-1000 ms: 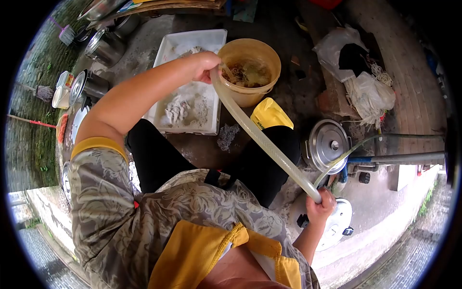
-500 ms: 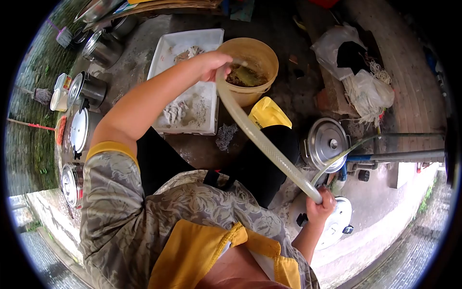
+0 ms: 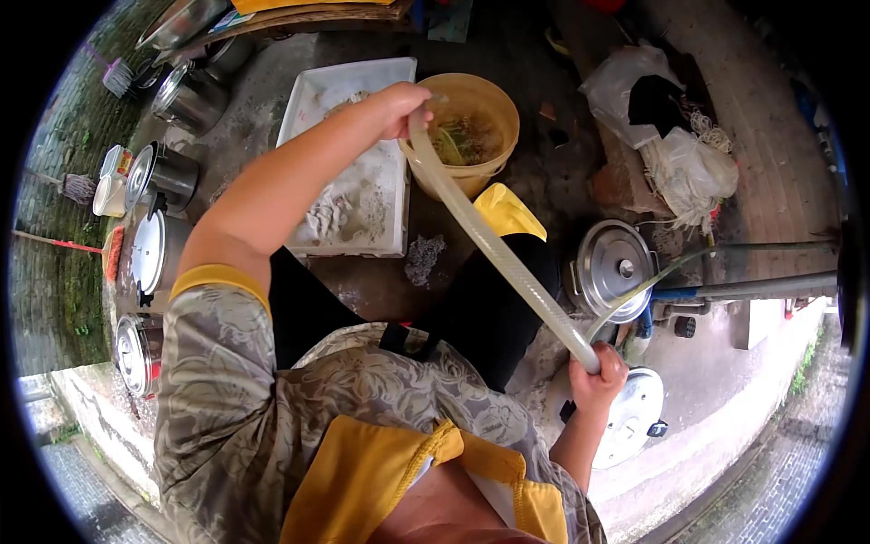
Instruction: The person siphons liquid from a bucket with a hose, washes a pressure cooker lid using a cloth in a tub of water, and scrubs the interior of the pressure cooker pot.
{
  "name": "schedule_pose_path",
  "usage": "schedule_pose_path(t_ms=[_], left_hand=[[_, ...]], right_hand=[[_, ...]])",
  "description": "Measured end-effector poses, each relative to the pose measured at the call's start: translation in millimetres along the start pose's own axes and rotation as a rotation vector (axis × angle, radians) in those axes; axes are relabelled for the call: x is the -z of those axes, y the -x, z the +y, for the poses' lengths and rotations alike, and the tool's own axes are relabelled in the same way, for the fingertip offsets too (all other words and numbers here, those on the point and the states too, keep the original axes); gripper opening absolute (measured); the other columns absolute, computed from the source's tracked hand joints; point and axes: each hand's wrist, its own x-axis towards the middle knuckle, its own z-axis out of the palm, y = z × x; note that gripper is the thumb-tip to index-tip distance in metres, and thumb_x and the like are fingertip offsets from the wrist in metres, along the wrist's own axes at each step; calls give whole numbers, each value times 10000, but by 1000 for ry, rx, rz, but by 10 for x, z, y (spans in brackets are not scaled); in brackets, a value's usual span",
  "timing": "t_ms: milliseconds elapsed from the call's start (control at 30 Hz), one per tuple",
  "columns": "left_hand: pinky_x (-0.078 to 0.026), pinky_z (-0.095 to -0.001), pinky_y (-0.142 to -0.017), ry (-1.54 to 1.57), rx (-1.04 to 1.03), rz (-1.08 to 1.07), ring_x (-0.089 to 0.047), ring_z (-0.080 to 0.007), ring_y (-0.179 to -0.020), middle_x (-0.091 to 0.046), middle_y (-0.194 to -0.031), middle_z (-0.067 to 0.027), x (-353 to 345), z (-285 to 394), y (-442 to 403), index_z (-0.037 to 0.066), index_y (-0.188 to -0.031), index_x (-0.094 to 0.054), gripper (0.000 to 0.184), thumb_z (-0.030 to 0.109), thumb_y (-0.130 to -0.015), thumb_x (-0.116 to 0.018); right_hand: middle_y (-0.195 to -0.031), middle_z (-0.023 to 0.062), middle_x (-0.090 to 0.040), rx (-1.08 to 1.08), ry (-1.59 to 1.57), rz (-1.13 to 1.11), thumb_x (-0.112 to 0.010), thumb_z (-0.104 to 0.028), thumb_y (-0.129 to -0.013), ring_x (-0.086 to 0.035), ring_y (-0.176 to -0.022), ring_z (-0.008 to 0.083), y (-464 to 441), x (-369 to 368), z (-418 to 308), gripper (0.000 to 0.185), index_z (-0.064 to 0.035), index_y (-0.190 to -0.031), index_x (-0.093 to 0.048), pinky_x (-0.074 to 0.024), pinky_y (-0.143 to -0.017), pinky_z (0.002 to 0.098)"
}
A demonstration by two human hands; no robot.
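A translucent braided hose (image 3: pixel 494 245) slants across my lap. My left hand (image 3: pixel 405 109) is closed around its far end, at the near left rim of a yellowish bucket (image 3: pixel 471 177). In the bucket, cloudy liquid (image 3: pixel 485 136) surrounds green material that I cannot name. Near my right knee, my right hand (image 3: pixel 600 376) grips the hose's other end. A thinner greenish hose (image 3: pixel 666 270) runs from the right towards that hand; how the two hoses meet is hidden. Left of the bucket lies a white tray (image 3: pixel 397 204) with pale, wrinkled pieces (image 3: pixel 331 216) in it.
A yellow plastic piece (image 3: pixel 510 213) stands by the bucket. Lidded metal pots (image 3: pixel 616 269) stand to my right, and several more (image 3: pixel 186 95) line the left. Plastic bags (image 3: pixel 689 172) and cords lie at the right. A broom (image 3: pixel 112 254) leans at the left wall.
My left hand has shifted slightly up and left with the hose end, and my right hand slightly up. The bucket's liquid looks more stirred, with more green showing.
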Motion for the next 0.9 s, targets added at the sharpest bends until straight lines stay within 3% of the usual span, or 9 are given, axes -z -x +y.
schedule_pose_path(t_ms=[67,233,333,433,500,700,767,900], left_hand=[[-423,-290,-463,18,22,17,-481,-133,-493,-518,-622,-6,-201,12,115,109,-883,-498,145,248,-886,-456],[-415,-290,-452,-52,78,-20,-484,-135,-496,-521,-625,-2,-120,-142,352,122,-887,-497,146,264,-880,-465],[-491,-308,-478,-144,114,-79,-524,-119,-565,-523,-684,11,137,-122,517,130,-987,-483,156,235,-890,-421],[-499,-299,-487,-166,106,20,-525,-116,-553,-519,-681,16,234,-67,558,129,-983,-489,160,232,-888,-412],[-445,-295,-483,-66,52,124,-484,-136,-542,-521,-677,-9,246,29,485,116,-876,-490,158,274,-873,-481],[-522,-344,-588,-39,10,-7,-549,-136,-702,-540,-804,-29,15,141,197,112,-1031,-459,194,247,-895,-431],[-444,-282,-496,-13,-11,25,-485,-132,-514,-530,-653,2,-133,149,235,122,-942,-497,158,263,-894,-445],[-439,-294,-487,-61,4,30,-487,-126,-515,-528,-635,8,-212,165,260,124,-934,-503,164,272,-894,-444]], right_hand=[[-542,94,-488,13,32,72,-644,-32,-575,-492,-465,260,29,40,18,156,-47,-613,-493,-378,-445,317],[-530,91,-469,-16,20,101,-638,-20,-577,-466,-451,254,82,143,18,160,-40,-601,-481,-355,-434,310],[-530,91,-471,5,-4,55,-642,-25,-578,-468,-453,253,83,140,34,163,-39,-598,-481,-357,-434,308],[-538,94,-485,22,-17,1,-648,-38,-580,-486,-464,255,50,69,37,161,-40,-604,-488,-371,-443,309],[-544,96,-494,30,-26,-17,-651,-46,-579,-496,-471,256,-2,22,22,161,-40,-609,-493,-379,-449,311],[-561,98,-508,10,28,51,-656,-52,-573,-503,-480,265,-52,62,-11,165,-36,-631,-502,-390,-462,318],[-563,99,-499,-6,48,122,-656,-52,-581,-496,-480,267,-9,85,29,168,-36,-635,-499,-388,-464,314],[-555,96,-483,-29,36,107,-651,-51,-606,-472,-468,258,49,114,68,157,-35,-637,-498,-365,-452,309]])
